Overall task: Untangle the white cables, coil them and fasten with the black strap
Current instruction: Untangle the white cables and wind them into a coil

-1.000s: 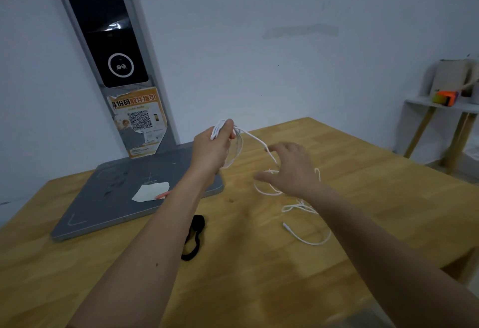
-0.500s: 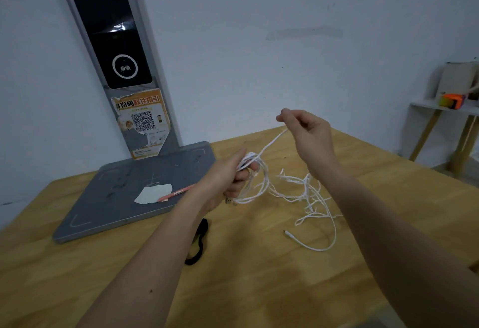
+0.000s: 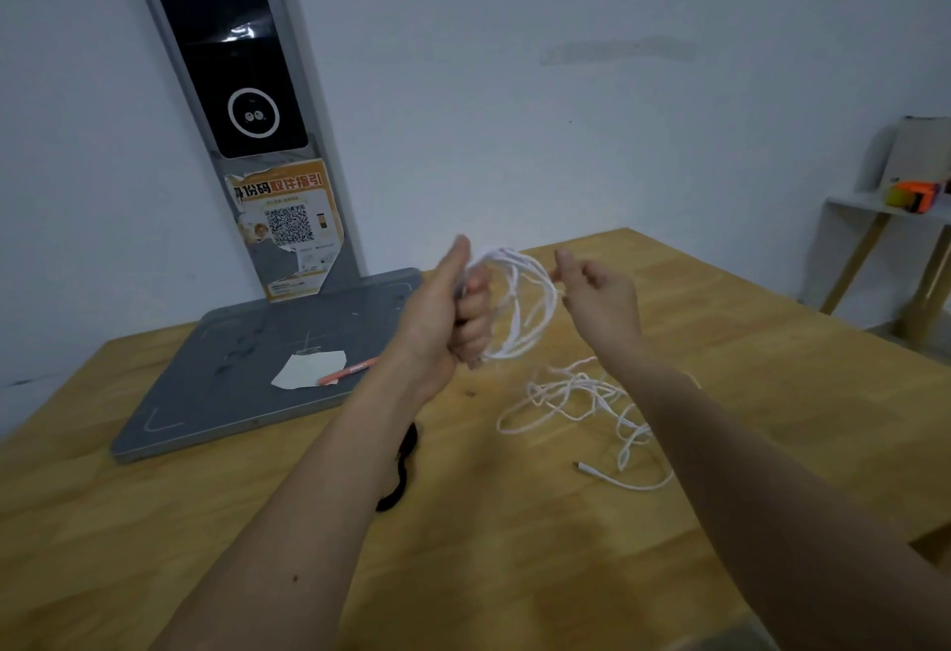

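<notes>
My left hand (image 3: 453, 311) grips a coil of white cable (image 3: 525, 306) held up above the wooden table (image 3: 514, 547), thumb pointing up. My right hand (image 3: 597, 295) is just right of the coil, fingers curled, pinching a strand at the coil's right side. The loose tangle of white cable (image 3: 581, 398) lies on the table below the hands, one plug end (image 3: 584, 468) pointing left. The black strap (image 3: 399, 475) lies on the table, partly hidden behind my left forearm.
A grey flat base (image 3: 231, 393) with an upright post (image 3: 236, 84) stands at the back left; a paper scrap (image 3: 309, 367) and an orange pen (image 3: 347, 371) lie on it. A small side table (image 3: 885, 208) with boxes stands at the far right by the wall.
My left hand rose with the coil. My right hand came down and left from its raised pull and laid another loop of cable onto the coil. The loose tangle shrank slightly.
</notes>
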